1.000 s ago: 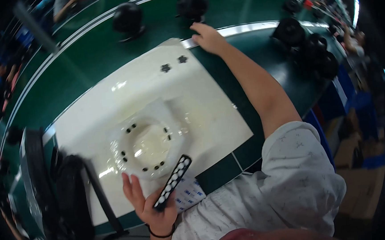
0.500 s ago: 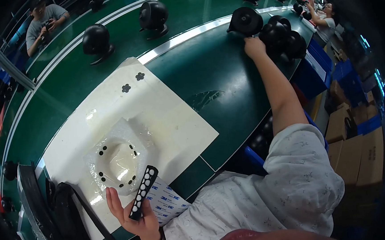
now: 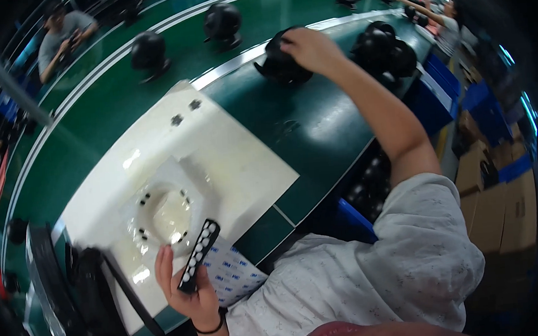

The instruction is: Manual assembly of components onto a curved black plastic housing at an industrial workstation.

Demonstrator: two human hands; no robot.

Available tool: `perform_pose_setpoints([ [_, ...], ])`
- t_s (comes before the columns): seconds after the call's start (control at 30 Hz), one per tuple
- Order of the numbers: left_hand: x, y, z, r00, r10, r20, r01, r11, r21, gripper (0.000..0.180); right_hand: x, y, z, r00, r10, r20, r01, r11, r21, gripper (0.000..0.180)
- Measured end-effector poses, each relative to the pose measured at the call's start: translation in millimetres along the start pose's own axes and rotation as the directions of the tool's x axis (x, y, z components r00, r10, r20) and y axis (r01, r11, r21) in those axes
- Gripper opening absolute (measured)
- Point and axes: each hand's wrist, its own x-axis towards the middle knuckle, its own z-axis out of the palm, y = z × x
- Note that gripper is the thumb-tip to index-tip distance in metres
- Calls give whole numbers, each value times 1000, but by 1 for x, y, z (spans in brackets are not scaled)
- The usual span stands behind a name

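A person looked down at a dark green workbench (image 3: 317,139) with a smooth, slightly glossy top and pale metal rails curving across it. The right hand (image 3: 310,49) reached far out and lay on a rounded black part (image 3: 282,64) that looked like matte plastic, its fingers spread over the dome and curled against it. That part sat on the green surface just beside a rail, with a cluster of similar black parts (image 3: 389,50) close to its right and two more (image 3: 148,51) standing apart on the far lane.

The left hand (image 3: 187,286) was low and near the body, fingers wrapped around a narrow black strip (image 3: 198,255) studded with a row of small pale caps. The strip's long axis ran diagonally, its upper end pointing up and right, toward a white moulded tray (image 3: 231,158). Under the hand lay a white sheet (image 3: 232,271) printed with small blue marks.

The tray was smooth and shiny, roughly rectangular, with a round recess (image 3: 163,216) ringed by small dark dots. Bare green bench lay open between the tray's right edge and the black parts. A black strap and frame (image 3: 96,286) crowded the tray's lower left. Another person (image 3: 63,35) sat across the bench.
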Motion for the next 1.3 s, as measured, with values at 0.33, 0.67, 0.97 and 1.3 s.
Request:
perform_pose_setpoints([
  [0.33,-12,13,-8,989,-142,43,146,887,-439,21,1,-212,-23,888,-443,121,-93,83,992,26],
  [0.67,-14,16,-17,911,-410,-39,291,707,-645,21,-9,-237,4,774,-497,392,-252,326,911,28],
  [0.97,-7,18,-4,863,-506,16,361,593,-719,23,-77,-198,-11,625,-634,-456,538,-74,840,38],
  [1.3,-2,31,-8,917,-400,6,322,731,-601,20,-95,-202,-33,798,-600,49,-15,62,998,25],
])
